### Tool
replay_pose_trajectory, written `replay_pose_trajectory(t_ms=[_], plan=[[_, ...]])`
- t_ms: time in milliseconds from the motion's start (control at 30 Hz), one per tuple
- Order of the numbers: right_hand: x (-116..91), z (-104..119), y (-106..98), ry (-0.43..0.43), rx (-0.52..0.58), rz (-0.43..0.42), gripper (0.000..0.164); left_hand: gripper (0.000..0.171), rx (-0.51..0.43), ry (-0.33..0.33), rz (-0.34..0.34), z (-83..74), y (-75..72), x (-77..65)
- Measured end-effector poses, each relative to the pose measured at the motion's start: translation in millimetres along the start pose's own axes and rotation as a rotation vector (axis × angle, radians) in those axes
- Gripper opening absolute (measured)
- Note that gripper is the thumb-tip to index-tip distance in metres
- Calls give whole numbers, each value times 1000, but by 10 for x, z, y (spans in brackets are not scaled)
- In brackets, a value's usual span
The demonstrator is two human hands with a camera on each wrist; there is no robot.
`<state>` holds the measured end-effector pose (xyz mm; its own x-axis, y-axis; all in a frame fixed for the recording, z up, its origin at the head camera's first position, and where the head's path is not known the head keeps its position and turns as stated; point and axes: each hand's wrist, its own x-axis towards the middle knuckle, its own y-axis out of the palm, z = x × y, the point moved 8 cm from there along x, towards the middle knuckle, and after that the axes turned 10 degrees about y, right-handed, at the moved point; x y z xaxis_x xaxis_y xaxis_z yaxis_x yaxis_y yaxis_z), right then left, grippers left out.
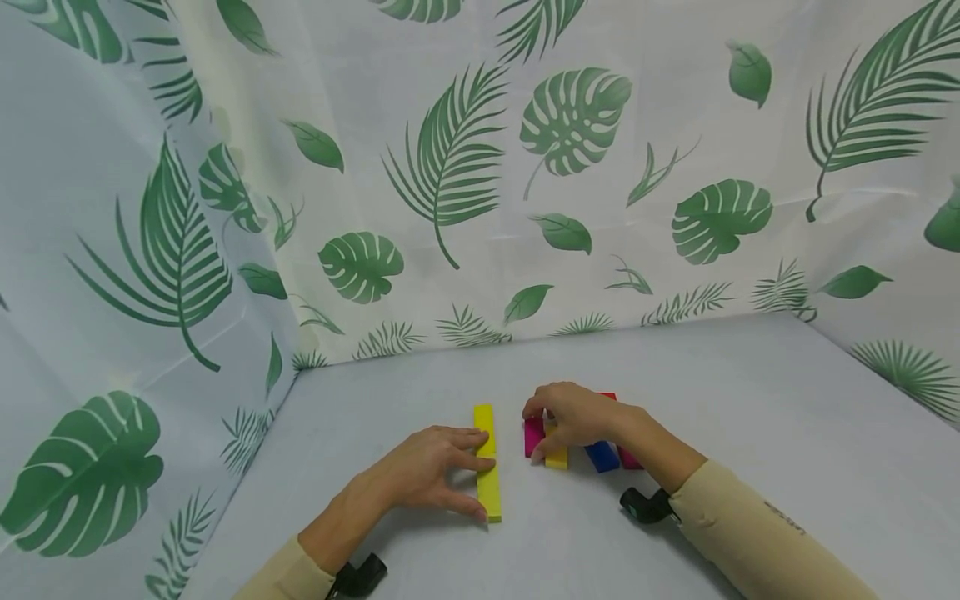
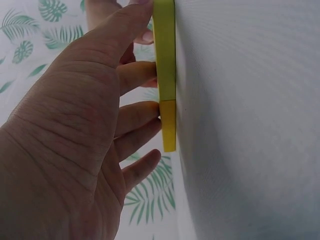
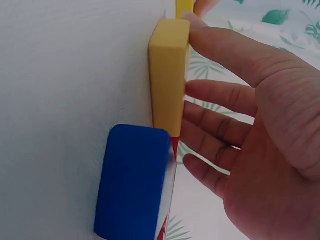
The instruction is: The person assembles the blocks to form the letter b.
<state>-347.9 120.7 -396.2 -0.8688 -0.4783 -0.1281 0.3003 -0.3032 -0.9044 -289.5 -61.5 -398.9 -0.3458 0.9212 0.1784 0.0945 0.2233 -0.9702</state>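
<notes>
- Step, my read: left hand (image 1: 427, 467) steadies, right hand (image 1: 573, 414) handles a block; next move calls for a secure pinch without nudging neighbours.
- Lower centre: left fingers spread, nearly straight, touching two bright-yellow rectangular bars (image 1: 491, 493), end to end, material unclear.
- Right of centre: blue rectangular block (image 1: 602, 457), then deep-yellow rectangular block (image 1: 557, 458) partly under right hand.
- Just left of deep-yellow: magenta rectangular block (image 1: 533, 439), seemingly pinched lengthwise between right thumb and finger.
- Upper frame: white leaf-print cloth (image 1: 667, 100).

From the head we are looking forward and down over the tabletop (image 1: 360, 400). From both wrists we are peering closely along it, head and left views sharing yellow blocks (image 1: 489, 492).
</notes>
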Motion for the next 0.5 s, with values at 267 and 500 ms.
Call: replay_pose_trajectory(t_ms=[267, 500], plan=[[12, 60, -1, -2, -42, -23, 53, 70, -18, -9, 7, -2, -6, -2], [92, 71, -99, 34, -11, -154, 55, 71, -37, -31, 23, 31, 22, -13]])
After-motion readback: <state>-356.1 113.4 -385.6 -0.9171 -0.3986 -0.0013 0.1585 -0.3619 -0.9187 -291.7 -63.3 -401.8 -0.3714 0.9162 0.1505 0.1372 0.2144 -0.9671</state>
